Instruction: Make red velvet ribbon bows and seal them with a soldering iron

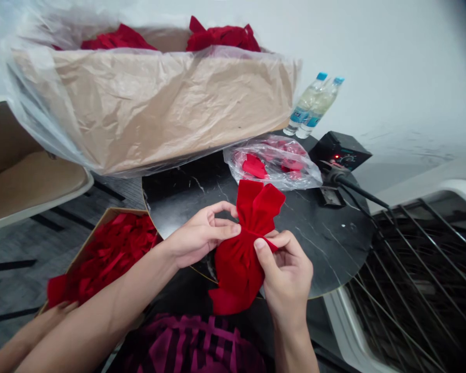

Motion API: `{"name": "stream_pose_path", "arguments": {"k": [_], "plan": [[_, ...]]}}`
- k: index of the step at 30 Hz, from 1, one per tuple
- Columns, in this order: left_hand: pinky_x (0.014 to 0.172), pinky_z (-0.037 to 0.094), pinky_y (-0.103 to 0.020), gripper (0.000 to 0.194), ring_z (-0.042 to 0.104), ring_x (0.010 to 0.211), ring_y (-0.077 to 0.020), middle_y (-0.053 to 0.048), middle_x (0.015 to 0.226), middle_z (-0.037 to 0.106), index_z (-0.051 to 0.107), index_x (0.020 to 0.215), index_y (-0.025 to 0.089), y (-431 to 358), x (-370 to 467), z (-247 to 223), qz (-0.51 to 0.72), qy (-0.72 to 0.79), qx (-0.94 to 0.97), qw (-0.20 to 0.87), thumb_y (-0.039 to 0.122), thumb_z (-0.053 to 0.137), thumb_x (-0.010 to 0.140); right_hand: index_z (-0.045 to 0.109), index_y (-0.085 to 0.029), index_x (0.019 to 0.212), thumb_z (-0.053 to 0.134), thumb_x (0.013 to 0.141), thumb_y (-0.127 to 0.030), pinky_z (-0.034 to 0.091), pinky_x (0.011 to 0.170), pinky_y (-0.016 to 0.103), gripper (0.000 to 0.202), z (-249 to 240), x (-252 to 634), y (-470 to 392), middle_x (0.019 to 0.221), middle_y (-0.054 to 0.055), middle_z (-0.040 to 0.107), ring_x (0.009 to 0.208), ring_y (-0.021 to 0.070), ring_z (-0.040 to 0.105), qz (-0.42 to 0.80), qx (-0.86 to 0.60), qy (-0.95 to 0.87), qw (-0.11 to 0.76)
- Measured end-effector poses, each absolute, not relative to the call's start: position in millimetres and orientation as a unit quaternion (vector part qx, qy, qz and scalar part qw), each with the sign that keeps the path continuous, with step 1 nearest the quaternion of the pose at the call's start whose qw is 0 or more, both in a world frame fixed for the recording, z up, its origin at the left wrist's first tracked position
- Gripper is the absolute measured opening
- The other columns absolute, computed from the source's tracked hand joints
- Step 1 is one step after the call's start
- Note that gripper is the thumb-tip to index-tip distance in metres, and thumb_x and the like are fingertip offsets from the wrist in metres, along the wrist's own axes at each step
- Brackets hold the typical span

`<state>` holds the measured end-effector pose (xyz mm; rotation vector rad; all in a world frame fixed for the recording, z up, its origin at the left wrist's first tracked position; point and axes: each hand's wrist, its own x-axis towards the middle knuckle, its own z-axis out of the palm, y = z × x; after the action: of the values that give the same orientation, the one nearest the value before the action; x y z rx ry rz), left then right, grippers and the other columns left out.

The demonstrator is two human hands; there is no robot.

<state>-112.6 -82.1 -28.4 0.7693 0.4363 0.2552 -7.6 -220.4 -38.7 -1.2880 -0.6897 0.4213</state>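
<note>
Pinched between both hands, left [207, 233] and right [285, 261], is a gathered red velvety bow [243, 248] (its top loops flared)

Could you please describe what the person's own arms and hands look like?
The left hand and right hand are ungloved, with no visible rings. The forearms show no sleeves or watch. A purple and black patterned garment shows below.

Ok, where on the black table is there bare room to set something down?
Bare tabletop shows between the right hand and black box, and between the left hand and lined carton. It's crowded at the back, with the plastic bag, bottles and box, and at the front, where both hands hold the gathered red cloth.
</note>
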Motion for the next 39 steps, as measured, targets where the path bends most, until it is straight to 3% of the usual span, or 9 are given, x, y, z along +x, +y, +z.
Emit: {"name": "stream_pose_path", "arguments": {"k": [7,12,19,25,30,32,35,37,39], "plan": [[0.065,0.05,-0.017,0.031,0.065,0.066,-0.0096,-0.002,0.075,0.07,0.073,0.083,0.013,-85,-110,-28,0.104,0.222,0.387,0.889,0.025,0.094,0.065,0.055,-0.019,0.076,0.073,0.088,-0.022,0.052,0.058,0.02,0.021,-32,-6,-222,0.077,0.0,0.061,0.067,0.0111,0.06,0.166,-0.587,-0.342,0.715],[0.064,0.045,-0.014,0.01,0.058,0.067,-0.0071,0.0,0.073,0.07,0.079,0.075,0.013,-91,-112,-19,0.171,0.226,0.503,0.816,0.021,0.083,0.078,0.056,-0.02,0.077,0.072,0.089,-0.02,0.053,0.064,0.021,0.019,-32,-4,-223,0.079,0.0,0.062,0.072,0.0115,0.062,0.13,-0.615,-0.357,0.691],[0.072,0.051,-0.016,0.014,0.065,0.074,-0.0101,0.002,0.082,0.077,0.081,0.083,0.018,-101,-122,-1,0.167,0.25,0.564,0.769,0.014,0.086,0.071,0.057,-0.021,0.08,0.07,0.09,-0.018,0.055,0.069,0.022,0.017,-28,-5,-227,0.084,0.001,0.063,0.078,0.0131,0.065,0.137,-0.612,-0.371,0.685],[0.075,0.052,-0.016,0.009,0.068,0.079,-0.0111,0.001,0.085,0.078,0.078,0.082,0.016,-98,-121,-1,0.171,0.224,0.595,0.753,0.016,0.084,0.075,0.058,-0.021,0.082,0.069,0.091,-0.016,0.057,0.075,0.021,0.016,-24,-6,-229,0.089,0.001,0.066,0.084,0.0124,0.067,0.141,-0.602,-0.38,0.688],[0.072,0.054,-0.022,0.057,0.069,0.072,-0.013,0.001,0.079,0.078,0.062,0.124,0.022,-95,-119,-6,0.152,0.226,0.553,0.787,0.018,0.088,0.073,0.059,-0.021,0.084,0.07,0.091,-0.016,0.055,0.069,0.022,0.015,-24,-5,-235,0.083,0.0,0.066,0.076,0.0125,0.066,0.157,-0.627,-0.394,0.654],[0.069,0.052,-0.021,0.048,0.067,0.069,-0.0124,0.001,0.077,0.076,0.062,0.116,0.019,-94,-118,-6,0.137,0.208,0.55,0.797,0.021,0.087,0.075,0.059,-0.021,0.083,0.071,0.09,-0.014,0.053,0.065,0.023,0.016,-24,-5,-236,0.078,-0.001,0.063,0.072,0.0123,0.063,0.136,-0.632,-0.405,0.647],[0.082,0.052,-0.023,0.025,0.069,0.087,-0.0159,-0.005,0.092,0.076,0.069,0.096,0.015,-94,-118,-4,0.162,0.176,0.588,0.772,0.023,0.085,0.078,0.059,-0.022,0.084,0.071,0.087,-0.008,0.054,0.068,0.029,0.018,-26,-3,-236,0.082,0.001,0.065,0.078,0.0159,0.065,0.065,-0.62,-0.449,0.64],[0.089,0.051,-0.025,0.022,0.068,0.094,-0.0179,-0.006,0.097,0.076,0.074,0.091,0.014,-95,-120,-3,0.195,0.18,0.603,0.753,0.023,0.086,0.076,0.06,-0.022,0.089,0.071,0.082,-0.003,0.055,0.07,0.032,0.023,-25,4,-236,0.089,0.003,0.069,0.082,0.0186,0.068,-0.019,-0.601,-0.517,0.609],[0.083,0.053,-0.026,0.019,0.069,0.087,-0.0181,-0.007,0.092,0.076,0.077,0.09,0.014,-96,-124,-3,0.181,0.192,0.585,0.767,0.024,0.085,0.077,0.061,-0.023,0.092,0.071,0.08,0.001,0.057,0.07,0.035,0.029,-22,15,-239,0.094,0.006,0.073,0.085,0.0206,0.07,-0.102,-0.571,-0.607,0.543]]}}
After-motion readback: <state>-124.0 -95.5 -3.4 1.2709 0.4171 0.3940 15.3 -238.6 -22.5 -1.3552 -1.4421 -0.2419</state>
